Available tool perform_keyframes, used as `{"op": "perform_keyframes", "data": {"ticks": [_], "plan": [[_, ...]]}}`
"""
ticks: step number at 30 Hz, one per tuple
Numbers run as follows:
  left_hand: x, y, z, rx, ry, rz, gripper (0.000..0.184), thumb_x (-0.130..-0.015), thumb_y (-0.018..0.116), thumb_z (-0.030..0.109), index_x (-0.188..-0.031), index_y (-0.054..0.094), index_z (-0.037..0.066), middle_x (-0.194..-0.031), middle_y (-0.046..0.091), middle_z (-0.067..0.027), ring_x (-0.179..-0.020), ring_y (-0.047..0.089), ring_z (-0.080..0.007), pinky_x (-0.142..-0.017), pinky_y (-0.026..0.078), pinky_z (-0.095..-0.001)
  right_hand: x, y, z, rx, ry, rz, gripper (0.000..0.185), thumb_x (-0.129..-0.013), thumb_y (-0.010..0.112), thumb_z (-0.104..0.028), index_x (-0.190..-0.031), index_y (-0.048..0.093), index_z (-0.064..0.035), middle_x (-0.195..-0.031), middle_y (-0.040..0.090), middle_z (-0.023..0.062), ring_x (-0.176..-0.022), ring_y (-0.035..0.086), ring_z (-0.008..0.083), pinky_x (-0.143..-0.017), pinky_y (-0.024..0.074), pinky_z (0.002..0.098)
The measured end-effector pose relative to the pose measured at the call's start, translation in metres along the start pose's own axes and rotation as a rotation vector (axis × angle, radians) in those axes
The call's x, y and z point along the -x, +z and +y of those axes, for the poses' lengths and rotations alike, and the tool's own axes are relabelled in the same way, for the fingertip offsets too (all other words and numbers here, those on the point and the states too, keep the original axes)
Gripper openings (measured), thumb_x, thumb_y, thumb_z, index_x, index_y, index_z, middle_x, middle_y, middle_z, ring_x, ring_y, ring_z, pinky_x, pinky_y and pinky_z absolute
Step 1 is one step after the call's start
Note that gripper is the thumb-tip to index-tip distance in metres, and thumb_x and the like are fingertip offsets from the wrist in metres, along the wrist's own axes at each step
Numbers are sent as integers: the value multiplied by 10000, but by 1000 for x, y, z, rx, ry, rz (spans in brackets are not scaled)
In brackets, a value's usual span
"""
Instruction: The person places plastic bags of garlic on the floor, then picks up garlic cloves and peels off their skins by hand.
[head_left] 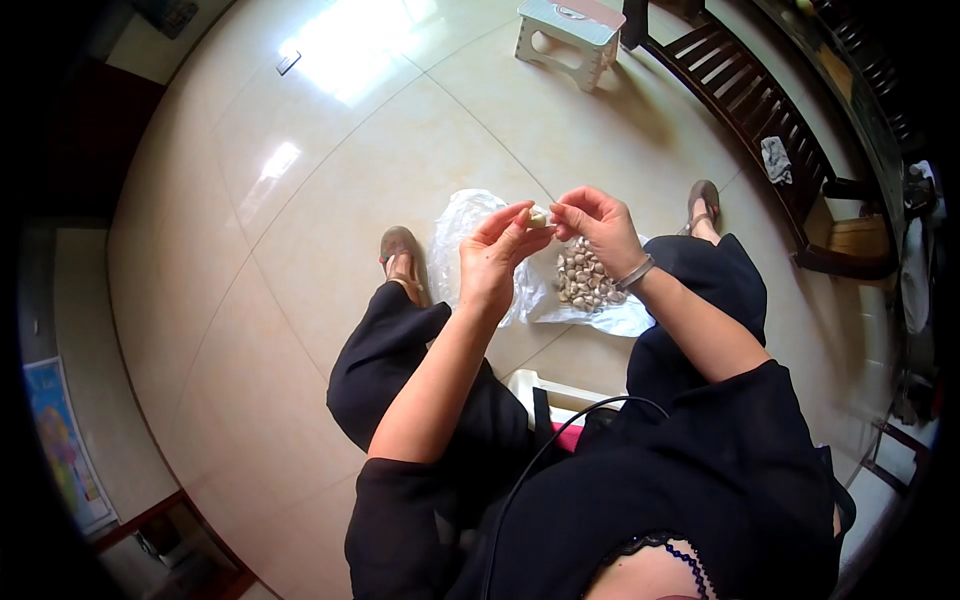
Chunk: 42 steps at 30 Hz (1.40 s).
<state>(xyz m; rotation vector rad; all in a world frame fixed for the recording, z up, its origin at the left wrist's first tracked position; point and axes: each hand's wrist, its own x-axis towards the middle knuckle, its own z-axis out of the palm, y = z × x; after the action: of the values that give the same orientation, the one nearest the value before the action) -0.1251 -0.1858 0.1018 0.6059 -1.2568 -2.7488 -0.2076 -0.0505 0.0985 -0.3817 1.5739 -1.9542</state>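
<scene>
Now, we work pale piece (538, 217): left hand (489, 262) pinches it, right hand (607, 232) has fingertips together beside; next needs, we judge, steady hold.

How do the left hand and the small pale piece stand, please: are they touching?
Touching. The head view shows the small pale piece held between the thumb and fingers of the left hand, with no gap visible.
</scene>
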Motion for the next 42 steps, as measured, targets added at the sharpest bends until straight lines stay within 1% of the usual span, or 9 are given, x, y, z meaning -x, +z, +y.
{"op": "perform_keyframes", "data": {"ticks": [5,11,17,24,27,31,35,37,42], "plan": [[-3,13,-2,59,-11,-90,296,-830,472,123,-1087,469,-25,-908,564,-94,-806,560,-162,-743,456,-263,10,-7,-12,18,-54,-33,121,-802,517,-74,-872,549,20,-787,583,65,-647,551,102,-611,469,211],[-9,14,-13,-134,41,-187,289,-826,486,137,-1068,491,-22,-863,564,-58,-747,525,-110,-708,423,-221,24,-14,-23,117,5,-17,120,-792,520,-52,-867,571,27,-757,595,67,-648,578,109,-602,480,212],[-9,22,-15,-159,-43,-92,276,-810,517,151,-1019,521,-28,-790,562,-53,-709,535,-112,-653,441,-232,25,-21,-19,64,65,-1,135,-790,525,-60,-862,574,43,-730,596,83,-647,590,125,-606,490,220],[-6,12,-15,-421,94,-3,210,-791,533,113,-942,570,-29,-821,551,-60,-662,526,-112,-614,429,-223,21,-15,-1,8,159,-13,148,-794,513,-85,-835,581,40,-711,600,89,-619,586,130,-590,497,244],[-6,6,-15,-507,109,30,214,-792,531,115,-948,571,-25,-753,578,-65,-668,522,-102,-620,421,-215,17,-14,11,19,140,-60,130,-785,511,-65,-828,581,35,-713,600,105,-628,596,154,-577,499,254],[-5,11,-12,-568,144,8,176,-798,524,108,-908,584,-16,-709,557,-25,-628,489,-83,-574,396,-204,17,-10,8,-39,139,-71,123,-779,511,-46,-814,585,45,-689,603,112,-580,591,143,-544,501,242],[-5,4,-15,-517,199,12,162,-793,533,96,-898,587,-15,-699,551,-17,-615,476,-76,-555,382,-199,13,-9,6,-22,215,-161,168,-816,469,-57,-886,546,74,-748,595,144,-674,606,189,-622,509,275],[-6,-5,-16,-512,189,66,143,-786,521,44,-895,584,-26,-703,561,-31,-603,487,-78,-537,394,-199,7,-3,9,-46,262,-177,171,-817,466,-60,-888,542,75,-751,594,146,-679,606,191,-626,509,278],[-9,-33,-15,-543,201,222,148,-806,505,64,-894,584,-24,-698,568,-40,-590,507,-82,-526,411,-203,-21,21,28,-48,380,-233,172,-801,490,-87,-855,547,66,-757,594,141,-654,611,190,-572,513,255]]}}
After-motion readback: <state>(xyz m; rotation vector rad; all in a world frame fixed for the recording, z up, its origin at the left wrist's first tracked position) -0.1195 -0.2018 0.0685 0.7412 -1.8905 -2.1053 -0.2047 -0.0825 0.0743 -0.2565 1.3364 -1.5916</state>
